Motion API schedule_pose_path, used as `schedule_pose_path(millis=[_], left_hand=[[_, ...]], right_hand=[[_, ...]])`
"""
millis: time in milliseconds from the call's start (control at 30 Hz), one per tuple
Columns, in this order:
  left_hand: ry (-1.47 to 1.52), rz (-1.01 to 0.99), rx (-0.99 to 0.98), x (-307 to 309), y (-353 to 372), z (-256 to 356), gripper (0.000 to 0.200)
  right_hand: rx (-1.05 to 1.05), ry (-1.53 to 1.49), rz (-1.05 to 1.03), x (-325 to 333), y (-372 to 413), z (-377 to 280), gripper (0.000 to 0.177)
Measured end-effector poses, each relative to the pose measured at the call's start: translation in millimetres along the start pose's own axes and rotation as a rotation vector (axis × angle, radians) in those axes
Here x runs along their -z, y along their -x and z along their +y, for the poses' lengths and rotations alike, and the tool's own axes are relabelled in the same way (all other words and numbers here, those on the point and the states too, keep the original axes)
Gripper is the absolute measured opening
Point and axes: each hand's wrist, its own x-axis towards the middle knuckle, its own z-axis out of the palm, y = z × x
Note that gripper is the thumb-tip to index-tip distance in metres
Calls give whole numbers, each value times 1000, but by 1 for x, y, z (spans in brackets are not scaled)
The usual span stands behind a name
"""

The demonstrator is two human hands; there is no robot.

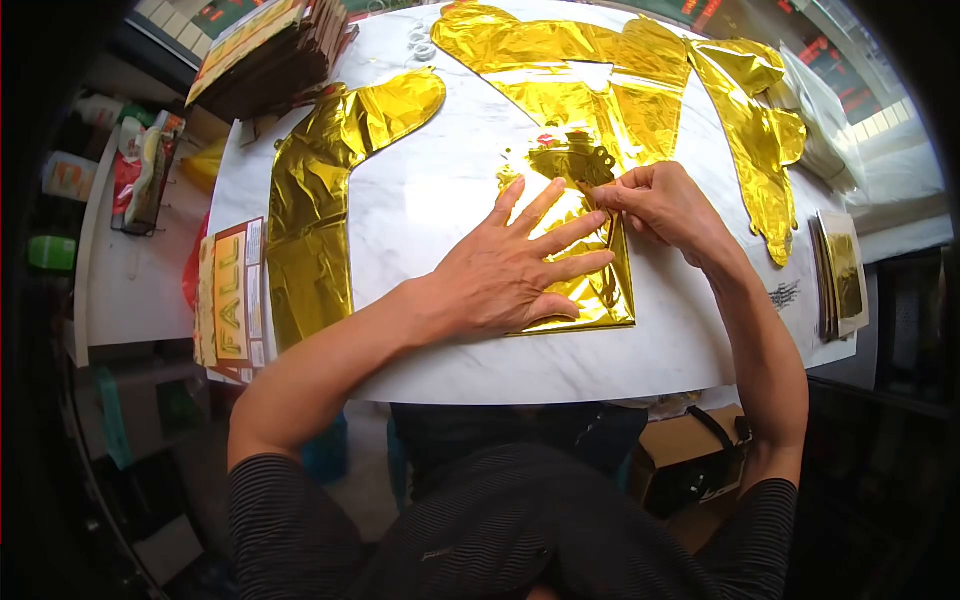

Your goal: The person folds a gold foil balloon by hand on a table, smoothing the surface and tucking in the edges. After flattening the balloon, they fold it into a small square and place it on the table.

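Note:
A folded gold foil balloon [606, 290] lies on the white marbled table in front of me. My left hand [510, 260] rests flat across it with the fingers spread, covering much of its left side. At the upper right edge of the same foil, my right hand [655, 205] is closed, thumb and fingertips pinching the foil near a scalloped tab. Just beyond both hands, more flat gold foil balloons [640, 90] spread over the back of the table, partly against the folded one. What sits under my right fingers is partly hidden.
A flat gold foil balloon [310, 230] lies at left, another [740, 130] at right. Stacked packages [265, 50] stand back left; a "FALL" package [232, 300] is at the left edge. Folded gold pieces with card [842, 275] sit at the right edge, below clear plastic bags [815, 125].

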Motion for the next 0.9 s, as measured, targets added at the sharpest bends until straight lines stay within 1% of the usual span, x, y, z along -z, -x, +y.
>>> schedule_pose_path(millis=[67,133,367,433,533,600,700,767,800,833,900], left_hand=[[-10,62,-13,-3,0,0,62],[-10,62,-11,-4,1,-1,62],[-9,64,-14,-5,2,-1,62],[-6,66,-12,-5,1,-1,62],[-3,59,-15,-4,1,-1,63],[-5,53,-11,0,1,-1,64],[68,73,10,4,2,-4,67],[583,317,75,-4,5,-21,86],[577,388,174,10,4,-25,88],[539,477,244,21,5,-31,80],[583,492,516,26,8,-53,72]], right_hand=[[3,10,-35,2,0,-2,32],[-33,-5,-105,4,2,-4,33],[-37,-99,-62,-3,-2,10,30],[-48,-112,-10,-6,2,5,28],[-59,-143,-40,-6,1,6,26],[-66,-153,-18,-7,2,6,25],[-75,-175,1,-7,3,6,23],[-75,-188,-3,-6,5,6,23],[-75,-201,-7,-5,6,5,24],[-74,-215,-13,-6,7,6,24],[-48,-214,-10,-6,7,11,26]])
